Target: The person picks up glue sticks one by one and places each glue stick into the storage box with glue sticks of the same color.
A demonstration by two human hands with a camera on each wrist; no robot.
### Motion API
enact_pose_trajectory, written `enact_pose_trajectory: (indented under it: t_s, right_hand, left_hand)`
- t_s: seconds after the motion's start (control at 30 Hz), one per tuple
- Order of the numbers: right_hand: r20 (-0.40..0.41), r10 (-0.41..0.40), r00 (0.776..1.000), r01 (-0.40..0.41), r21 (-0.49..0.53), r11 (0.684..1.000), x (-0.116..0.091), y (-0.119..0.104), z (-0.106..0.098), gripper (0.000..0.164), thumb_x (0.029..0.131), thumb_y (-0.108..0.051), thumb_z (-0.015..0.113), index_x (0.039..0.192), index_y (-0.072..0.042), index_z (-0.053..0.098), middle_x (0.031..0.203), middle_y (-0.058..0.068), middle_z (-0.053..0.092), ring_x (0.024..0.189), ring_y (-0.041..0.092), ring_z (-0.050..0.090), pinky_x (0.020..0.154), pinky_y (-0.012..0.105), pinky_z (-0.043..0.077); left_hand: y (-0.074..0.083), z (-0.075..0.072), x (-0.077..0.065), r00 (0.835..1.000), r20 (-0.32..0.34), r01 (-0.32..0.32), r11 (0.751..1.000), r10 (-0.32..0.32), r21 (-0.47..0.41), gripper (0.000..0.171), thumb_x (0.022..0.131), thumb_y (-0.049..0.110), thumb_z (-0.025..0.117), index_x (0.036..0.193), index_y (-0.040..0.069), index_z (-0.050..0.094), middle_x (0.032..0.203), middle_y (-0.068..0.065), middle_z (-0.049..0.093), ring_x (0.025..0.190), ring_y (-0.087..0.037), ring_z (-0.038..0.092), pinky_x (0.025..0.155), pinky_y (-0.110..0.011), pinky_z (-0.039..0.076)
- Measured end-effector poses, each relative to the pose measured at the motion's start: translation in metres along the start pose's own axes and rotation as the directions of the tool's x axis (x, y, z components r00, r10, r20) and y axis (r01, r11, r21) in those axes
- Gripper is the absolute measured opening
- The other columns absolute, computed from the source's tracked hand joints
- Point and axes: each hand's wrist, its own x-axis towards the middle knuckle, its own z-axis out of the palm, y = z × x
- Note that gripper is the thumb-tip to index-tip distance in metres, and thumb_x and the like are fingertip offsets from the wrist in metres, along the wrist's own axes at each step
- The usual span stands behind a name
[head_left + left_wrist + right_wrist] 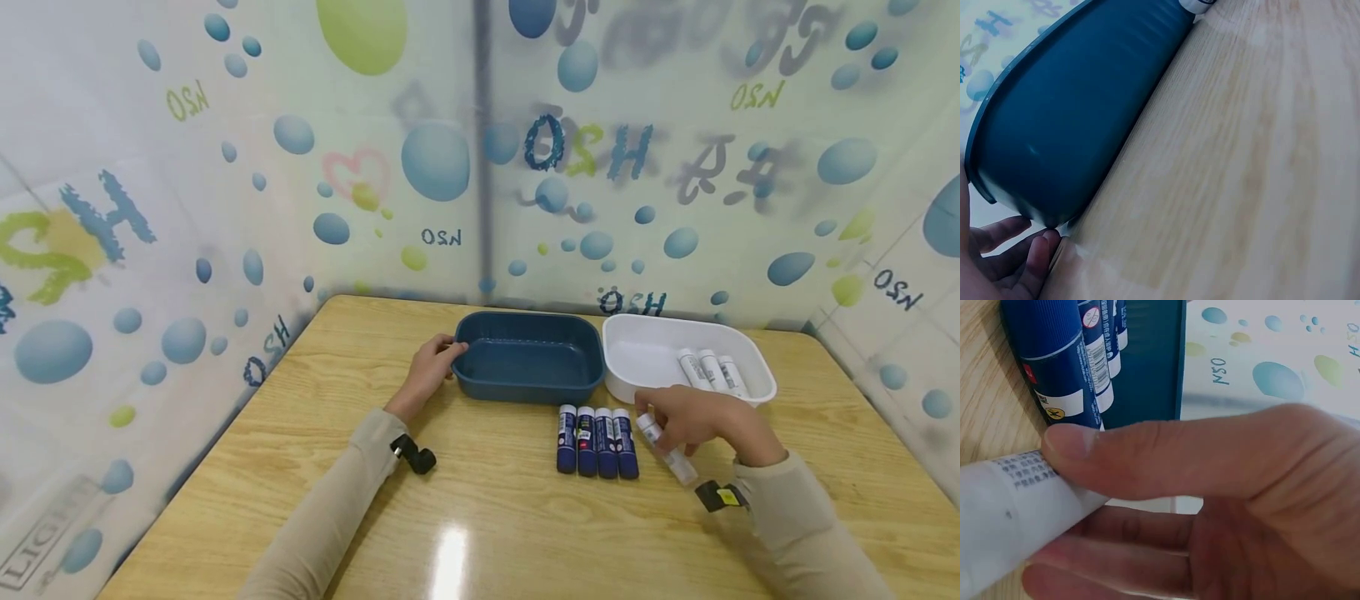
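My right hand (686, 415) pinches a white glue stick (667, 450) between thumb and fingers, over the table in front of the white tub (626, 392). Small dark print shows on its side in the right wrist view. Left of it, several blue glue sticks (587, 450) with white ends lie side by side in a row. My left hand (431, 371) holds the left end of a dark blue tub (525, 392), with fingertips at its rim. In the left wrist view, its fingers (1000, 234) lie against the tub's rounded outer corner.
Three white glue sticks (708, 371) lie inside the white tub, toward its right side. Both tubs stand side by side near the back of the wooden table (480, 500). A patterned curtain (375, 208) hangs behind and at the sides.
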Motion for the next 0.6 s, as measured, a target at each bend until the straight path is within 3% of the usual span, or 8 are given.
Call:
enact_pose_trajectory:
  t_s: [0.3, 0.47, 0.6]
  right_hand:
    - [-0.031, -0.112, 0.993, 0.111, -0.016, 0.994, -0.011, -0.006, -0.007, 0.042, 0.087, -0.006, 0.078, 0.121, -0.01, 0.054, 0.094, 0.006, 0.061, 0.082, 0.02, 0.059, 0.067, 0.035, 0.058]
    - [-0.102, -0.255, 0.962, 0.249, -0.065, 0.966, -0.019, -0.004, -0.014, 0.04, 0.087, -0.01, 0.078, 0.118, -0.011, 0.053, 0.089, 0.001, 0.064, 0.077, 0.016, 0.059, 0.065, 0.028, 0.052]
    - [-0.137, -0.305, 0.943, 0.296, -0.081, 0.952, -0.025, -0.003, -0.018, 0.041, 0.087, -0.015, 0.077, 0.119, -0.011, 0.052, 0.088, -0.001, 0.065, 0.077, 0.013, 0.058, 0.067, 0.026, 0.05]
  left_hand:
    - [0.0, -0.001, 0.0, 1.0, -0.001, 0.008, 1.0, -0.008, -0.002, 0.047, 0.103, 0.042, 0.058, 0.137, 0.01, 0.06, 0.119, -0.013, 0.066, 0.076, -0.02, 0.057, 0.072, -0.031, 0.049]
    - [0.0, -0.001, 0.0, 1.0, 0.002, 0.015, 1.0, -0.015, 0.004, 0.047, 0.103, 0.043, 0.058, 0.137, 0.011, 0.06, 0.119, -0.013, 0.066, 0.078, -0.02, 0.057, 0.073, -0.031, 0.049]
    - [-0.001, 0.0, 0.0, 1.0, 0.0, 0.011, 1.0, -0.011, 0.004, 0.047, 0.103, 0.043, 0.058, 0.136, 0.011, 0.06, 0.118, -0.012, 0.066, 0.078, -0.02, 0.057, 0.074, -0.032, 0.049]
